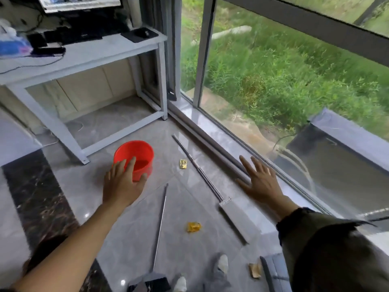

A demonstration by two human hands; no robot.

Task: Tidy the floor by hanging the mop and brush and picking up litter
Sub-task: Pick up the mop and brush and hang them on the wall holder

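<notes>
A flat mop (232, 221) lies on the grey tiled floor, its metal pole (195, 165) running up towards the window. A brush with a thin metal handle (161, 226) lies to its left, its dark head (156, 283) at the bottom edge. Three bits of litter lie about: a yellow wrapper (183, 164), a crumpled yellow one (193, 226) and a brown scrap (254, 270). My left hand (123, 184) hovers spread over the near rim of a red bucket (134, 158). My right hand (260, 180) is spread above the window sill. Both hold nothing.
A white desk frame (84, 60) with a monitor and keyboard stands at the back left. A large sliding window (273, 81) runs along the right. My feet (221, 266) are at the bottom, with a grey object (273, 272) beside them.
</notes>
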